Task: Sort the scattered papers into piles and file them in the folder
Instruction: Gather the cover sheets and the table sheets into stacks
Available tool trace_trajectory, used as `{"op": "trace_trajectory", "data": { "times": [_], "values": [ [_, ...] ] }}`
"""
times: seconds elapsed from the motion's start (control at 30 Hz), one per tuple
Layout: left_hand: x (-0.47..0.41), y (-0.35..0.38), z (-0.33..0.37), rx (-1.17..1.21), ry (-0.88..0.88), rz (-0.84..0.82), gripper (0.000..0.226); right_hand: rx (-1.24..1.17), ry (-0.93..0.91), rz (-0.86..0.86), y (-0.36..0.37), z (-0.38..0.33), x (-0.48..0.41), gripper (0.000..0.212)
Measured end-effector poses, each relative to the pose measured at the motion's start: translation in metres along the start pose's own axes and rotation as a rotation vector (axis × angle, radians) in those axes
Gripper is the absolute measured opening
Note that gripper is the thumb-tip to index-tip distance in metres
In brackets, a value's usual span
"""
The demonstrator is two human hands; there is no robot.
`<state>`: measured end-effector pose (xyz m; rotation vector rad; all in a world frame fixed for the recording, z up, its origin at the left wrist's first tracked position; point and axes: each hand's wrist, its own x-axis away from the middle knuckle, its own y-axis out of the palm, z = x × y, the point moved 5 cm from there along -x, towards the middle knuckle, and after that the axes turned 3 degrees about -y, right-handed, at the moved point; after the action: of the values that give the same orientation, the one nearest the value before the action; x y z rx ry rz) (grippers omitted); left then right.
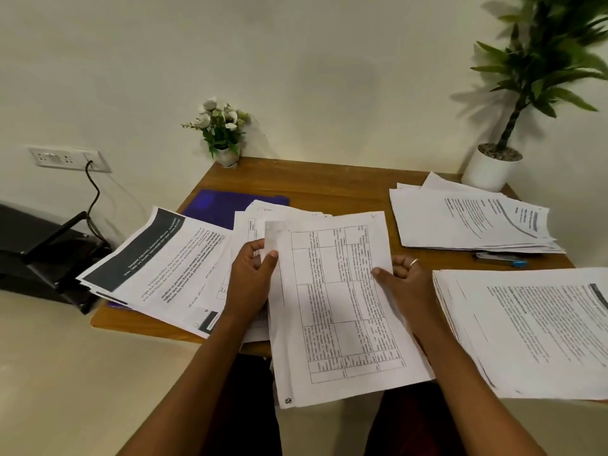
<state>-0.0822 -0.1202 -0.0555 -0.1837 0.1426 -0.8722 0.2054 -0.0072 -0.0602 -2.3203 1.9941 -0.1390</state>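
White paper printed with a ruled table, the sheet (339, 301) sits at the centre of the frame, lifted above the near edge of the table and tilted toward the camera; the edge of at least one more sheet shows behind it along its left side. The left hand (251, 274) grips its upper left edge, thumb on the printed face and fingers curled behind. The right hand (404, 274) pinches the right edge, thumb on top, the other fingers curled, a ring (413, 262) on one of them.

Left of the held sheet, loose papers (158, 261) lie fanned and overlapping, the top one with a dark header band, partly hanging over the table's left edge. Beneath them and behind, toward the upper middle, lies the blue folder (214, 205), flat and partly covered. A rough pile (467, 218) rests at the upper right of the wooden table (329, 182), and a thicker stack (533, 330) fills the lower right, jutting past the table edge. Between these two lies a small black and blue object (500, 258), too blurred to name.

At the table's back edge stands a small pot of white flowers (223, 133); a leafy plant in a white pot (493, 166) occupies the far right corner. Off the table's left side sits a black device (42, 251), with a cable (93, 192) running up to a wall socket (69, 158).
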Motion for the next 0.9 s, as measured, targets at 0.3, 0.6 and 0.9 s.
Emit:
{"op": "trace_trajectory", "data": {
  "times": [0.3, 0.6, 0.9],
  "values": [
    [0.004, 0.004, 0.010, 0.047, 0.028, -0.090, 0.071, 0.133, -0.011, 0.026, 0.004, -0.003, 0.002, 0.025],
    [0.014, 0.031, 0.063, 0.136, 0.123, -0.313, 0.031, -0.329, -0.030, -0.024, -0.007, -0.004, -0.005, 0.058],
    [0.015, 0.059, 0.078, 0.342, -0.210, -0.288, 0.017, -0.533, 0.093, -0.170, -0.014, -0.004, -0.005, 0.053]
  ]
}}
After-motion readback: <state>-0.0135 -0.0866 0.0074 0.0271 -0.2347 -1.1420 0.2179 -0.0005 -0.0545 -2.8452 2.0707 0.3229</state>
